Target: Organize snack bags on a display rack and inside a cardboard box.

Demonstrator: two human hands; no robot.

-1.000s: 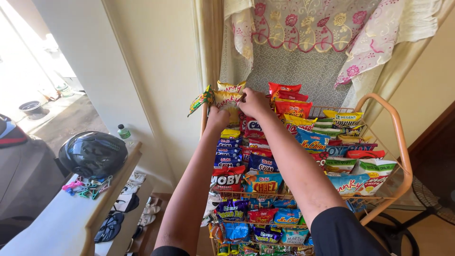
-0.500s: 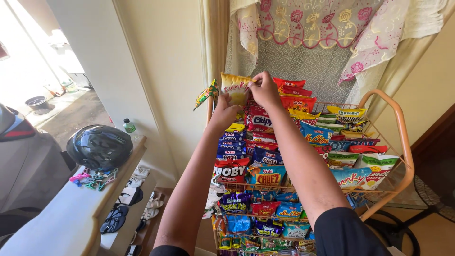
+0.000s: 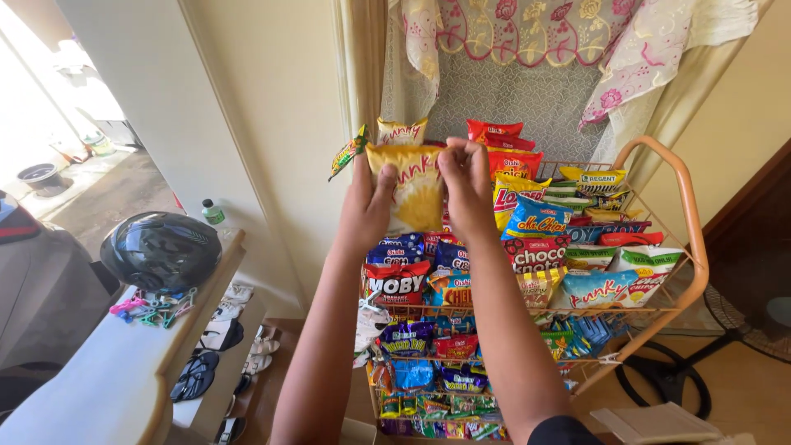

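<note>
Both hands — left hand [image 3: 367,206], right hand [image 3: 465,185] — pinch a yellow snack packet [image 3: 416,188].

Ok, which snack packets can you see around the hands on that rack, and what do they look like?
Yellow snack packet: pinched between left hand and right hand, above the rack.
Second yellow packet: behind it, top left.
Red packets: top row, right of the hands.
Blue packet: middle tier.
Red-and-white packet: below the left wrist.
</note>
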